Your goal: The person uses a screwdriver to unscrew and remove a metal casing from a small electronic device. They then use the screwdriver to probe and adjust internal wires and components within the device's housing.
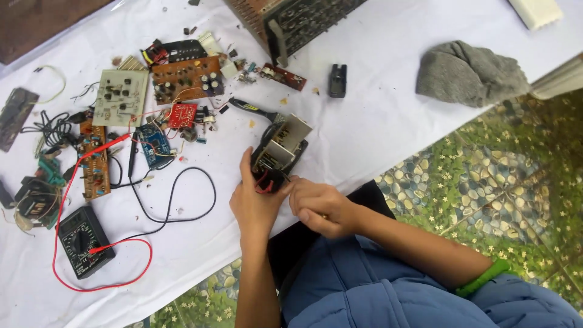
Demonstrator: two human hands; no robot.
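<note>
My left hand grips the near end of a small black electronic unit with an exposed circuit board, resting on the white table cover. My right hand is curled next to it, fingertips pinched at the unit's near edge where red and black wires show. What the right fingers pinch is too small to tell. A black-handled tool lies just beyond the unit.
Several loose circuit boards lie at the upper left. A black multimeter with red and black leads sits near the front left. A grey cloth, a small black part and a large metal chassis are farther back.
</note>
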